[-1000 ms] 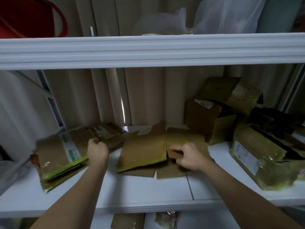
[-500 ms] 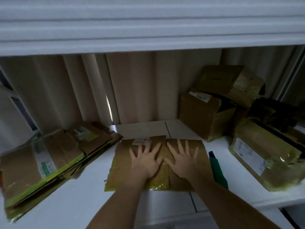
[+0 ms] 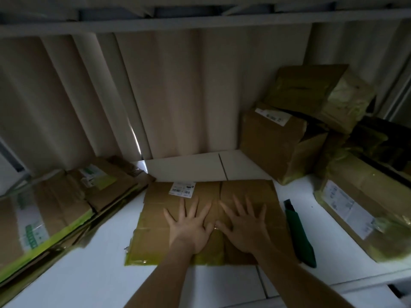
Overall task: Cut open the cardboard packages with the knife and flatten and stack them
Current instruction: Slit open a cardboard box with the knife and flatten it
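Observation:
A flattened cardboard package (image 3: 155, 221) with a white label and yellow tape along its near edge lies on the white shelf (image 3: 89, 283). My left hand (image 3: 189, 225) and my right hand (image 3: 244, 225) press flat on it side by side, fingers spread, holding nothing. A green-handled knife (image 3: 299, 236) lies on the shelf just right of the flattened piece. A stack of flattened packages (image 3: 55, 216) sits at the left. Unopened or half-open boxes stand at the right: one brown box (image 3: 266, 143) at the back and a taped box (image 3: 355, 210) nearer.
A beige curtain (image 3: 178, 96) hangs behind the shelf. An upper shelf board (image 3: 200, 21) runs overhead. More crumpled taped boxes (image 3: 315, 92) pile up at the back right. The shelf's front edge (image 3: 367, 278) is at the lower right.
Both hands moved from gripping cardboard pieces to pressing flat on the package, fingers spread. My head dipped below the upper shelf, and the knife has come into view.

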